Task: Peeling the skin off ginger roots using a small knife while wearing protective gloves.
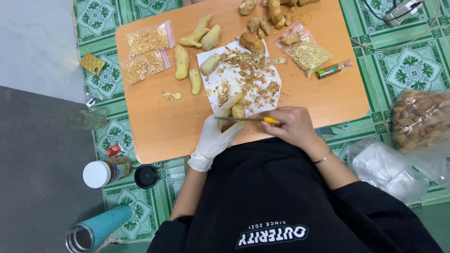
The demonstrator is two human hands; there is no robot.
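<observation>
White thin glove on the left hand [214, 139], cuff rolled at the wrist, right hand [293, 125] bare, slim silver bangle [321, 160] on its wrist at four o'clock, black top with sleeves pushed up past the elbows, white printed lettering across the chest at six o'clock

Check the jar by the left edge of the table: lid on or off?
On. The jar lies tipped on the floor tiles with its white cap in place. The black round lid beside it is a separate piece.
</observation>
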